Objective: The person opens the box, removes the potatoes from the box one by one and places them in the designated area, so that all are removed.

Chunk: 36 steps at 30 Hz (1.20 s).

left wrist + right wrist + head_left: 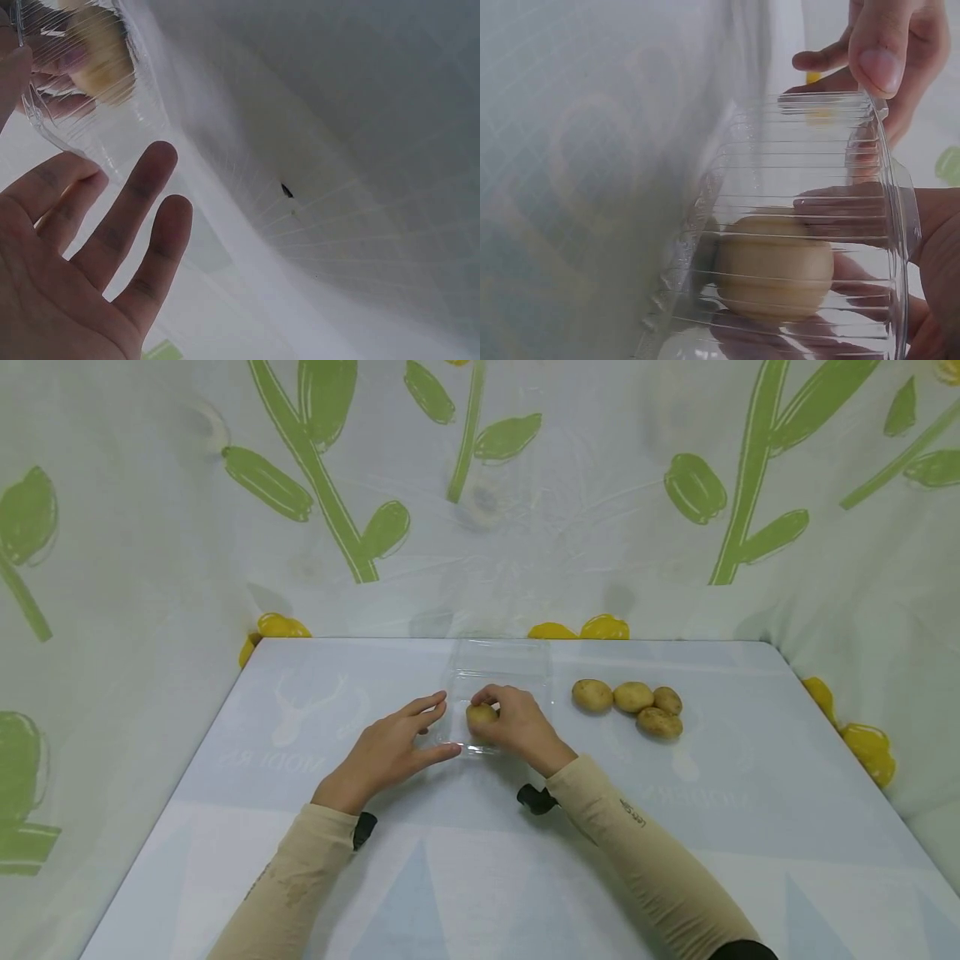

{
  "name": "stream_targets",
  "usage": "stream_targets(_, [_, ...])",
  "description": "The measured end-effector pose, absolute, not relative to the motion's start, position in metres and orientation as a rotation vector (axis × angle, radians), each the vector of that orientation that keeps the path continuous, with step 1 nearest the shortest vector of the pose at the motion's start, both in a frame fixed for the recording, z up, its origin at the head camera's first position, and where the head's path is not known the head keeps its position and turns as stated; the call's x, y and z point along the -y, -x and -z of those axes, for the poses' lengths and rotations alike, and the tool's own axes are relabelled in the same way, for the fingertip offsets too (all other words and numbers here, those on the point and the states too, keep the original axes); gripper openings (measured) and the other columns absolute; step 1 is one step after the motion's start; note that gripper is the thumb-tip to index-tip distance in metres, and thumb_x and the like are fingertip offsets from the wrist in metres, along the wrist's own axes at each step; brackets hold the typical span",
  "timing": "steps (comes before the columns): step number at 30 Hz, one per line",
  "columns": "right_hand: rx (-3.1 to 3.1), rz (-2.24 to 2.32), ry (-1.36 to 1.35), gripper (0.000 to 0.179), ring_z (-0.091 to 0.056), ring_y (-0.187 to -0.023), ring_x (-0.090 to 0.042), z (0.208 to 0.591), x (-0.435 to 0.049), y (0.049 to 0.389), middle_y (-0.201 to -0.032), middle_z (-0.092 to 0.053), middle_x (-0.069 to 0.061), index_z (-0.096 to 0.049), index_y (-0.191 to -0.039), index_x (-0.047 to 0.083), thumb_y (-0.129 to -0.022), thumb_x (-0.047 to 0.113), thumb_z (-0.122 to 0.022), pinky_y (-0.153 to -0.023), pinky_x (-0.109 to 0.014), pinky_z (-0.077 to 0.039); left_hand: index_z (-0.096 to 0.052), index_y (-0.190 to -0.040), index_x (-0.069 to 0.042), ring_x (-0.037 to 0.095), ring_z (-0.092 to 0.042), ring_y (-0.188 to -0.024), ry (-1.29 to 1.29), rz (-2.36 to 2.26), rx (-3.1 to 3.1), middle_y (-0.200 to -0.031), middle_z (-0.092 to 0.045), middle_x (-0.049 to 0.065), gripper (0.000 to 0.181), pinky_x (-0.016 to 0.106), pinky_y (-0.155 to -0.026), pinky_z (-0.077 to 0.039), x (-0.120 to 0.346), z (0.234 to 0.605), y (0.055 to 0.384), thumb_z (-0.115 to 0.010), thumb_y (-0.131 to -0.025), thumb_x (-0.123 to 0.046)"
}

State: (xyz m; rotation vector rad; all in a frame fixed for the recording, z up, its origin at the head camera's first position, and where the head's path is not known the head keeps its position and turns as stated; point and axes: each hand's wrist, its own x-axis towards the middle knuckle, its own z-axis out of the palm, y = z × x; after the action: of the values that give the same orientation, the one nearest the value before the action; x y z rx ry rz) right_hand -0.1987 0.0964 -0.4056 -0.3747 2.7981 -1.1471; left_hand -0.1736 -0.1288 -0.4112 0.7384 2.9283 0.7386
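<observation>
A hinged clear plastic box point(459, 727) lies on the table, its lid folded back toward the wall. Inside it my right hand point(523, 722) reaches down and grips a potato point(478, 718), fingers on its far side. Through the ribbed plastic wall the right wrist view shows this potato point(774, 274) low in the box, with fingers around it. At the box's left side my left hand point(390, 747) spreads its fingers and thumb, the thumb at the front rim. In the left wrist view that hand point(82, 255) has relaxed fingers beside the box wall point(124, 142).
Several loose potatoes point(633, 697) lie together on the white table point(420, 860), right of the box. A curtain point(525, 527) printed with green leaves rises behind the table's back edge. Dark wrist cameras point(536, 799) sit under both forearms.
</observation>
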Motion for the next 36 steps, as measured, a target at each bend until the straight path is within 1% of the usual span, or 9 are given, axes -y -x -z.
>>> stream_targets(6, [-2.82,1.185,0.421,0.034,-0.063,-0.101,-0.022,0.405,-0.1,0.196,-0.115,-0.07,-0.004,-0.071,-0.116,0.009,-0.084,0.013,-0.08,-0.09,-0.037,-0.053,-0.047,-0.152,-0.013,0.015,-0.067,-0.115,-0.733,-0.773,-2.911,-0.161,-0.035,-0.011,0.083,0.052,-0.094,-0.052,0.128,0.411,0.173,-0.065,-0.09,-0.065])
stream_targets(12, [-2.853,1.235,0.457,0.034,-0.064,-0.102,-0.023,0.397,-0.105,0.191,-0.116,-0.069,-0.002,-0.071,-0.116,0.011,-0.084,0.013,-0.082,-0.09,-0.035,-0.054,-0.047,-0.153,-0.014,0.014,-0.068,-0.113,-0.73,-0.774,-2.921,-0.161,-0.036,-0.01,0.083,0.053,-0.094,-0.052,0.129,0.411,0.172,-0.065,-0.09,-0.065])
stream_targets(15, [-2.866,1.269,0.483,0.035,-0.066,-0.1,-0.023,0.391,-0.108,0.187,-0.116,-0.068,0.0,-0.071,-0.116,0.012,-0.084,0.015,-0.083,-0.086,-0.035,-0.055,-0.047,-0.153,-0.014,0.015,-0.068,-0.114,-0.731,-0.774,-2.921,-0.161,-0.036,-0.01,0.083,0.054,-0.095,-0.051,0.129,0.411,0.172,-0.066,-0.09,-0.065])
stream_targets(18, [-2.884,1.294,0.513,0.034,-0.067,-0.099,-0.021,0.385,-0.112,0.182,-0.116,-0.068,0.001,-0.072,-0.116,0.014,-0.084,0.017,-0.082,-0.082,-0.034,-0.056,-0.048,-0.153,-0.014,0.018,-0.065,-0.119,-0.729,-0.764,-2.921,-0.161,-0.036,-0.011,0.082,0.054,-0.096,-0.051,0.128,0.411,0.172,-0.066,-0.09,-0.064])
stream_targets(22, [-2.931,1.311,0.555,0.034,-0.067,-0.097,-0.02,0.379,-0.119,0.176,-0.116,-0.068,0.001,-0.072,-0.117,0.015,-0.085,0.018,-0.083,-0.08,-0.032,-0.057,-0.048,-0.152,-0.014,0.021,-0.061,-0.125,-0.732,-0.759,-2.923,-0.161,-0.036,-0.01,0.081,0.054,-0.097,-0.05,0.127,0.411,0.172,-0.067,-0.09,-0.062])
stream_targets(27, [-2.976,1.352,0.65,0.036,-0.064,-0.101,-0.018,0.371,-0.132,0.171,-0.118,-0.067,-0.001,-0.071,-0.119,0.011,-0.085,0.015,-0.083,-0.082,-0.029,-0.057,-0.048,-0.152,-0.012,0.018,-0.065,-0.12,-0.74,-0.772,-2.919,-0.161,-0.036,-0.01,0.082,0.053,-0.098,-0.05,0.127,0.411,0.172,-0.067,-0.09,-0.062])
stream_targets(28, [-2.972,1.368,0.669,0.036,-0.063,-0.103,-0.018,0.37,-0.135,0.17,-0.119,-0.067,-0.001,-0.071,-0.12,0.01,-0.085,0.014,-0.082,-0.083,-0.029,-0.057,-0.048,-0.152,-0.012,0.018,-0.064,-0.122,-0.743,-0.769,-2.921,-0.161,-0.036,-0.01,0.082,0.053,-0.098,-0.05,0.127,0.411,0.172,-0.067,-0.09,-0.063])
stream_targets(32, [-2.946,1.428,0.707,0.036,-0.059,-0.107,-0.017,0.367,-0.147,0.165,-0.121,-0.065,0.0,-0.07,-0.12,0.01,-0.086,0.01,-0.081,-0.083,-0.03,-0.057,-0.047,-0.152,-0.012,0.017,-0.066,-0.117,-0.744,-0.767,-2.921,-0.161,-0.036,-0.01,0.082,0.053,-0.097,-0.05,0.127,0.411,0.172,-0.067,-0.09,-0.062])
stream_targets(36, [-2.976,1.444,0.745,0.037,-0.059,-0.108,-0.016,0.366,-0.159,0.161,-0.122,-0.065,0.0,-0.069,-0.12,0.009,-0.085,0.007,-0.082,-0.083,-0.03,-0.058,-0.046,-0.153,-0.012,0.015,-0.07,-0.11,-0.744,-0.756,-2.919,-0.162,-0.035,-0.009,0.082,0.053,-0.095,-0.051,0.127,0.411,0.172,-0.067,-0.091,-0.061])
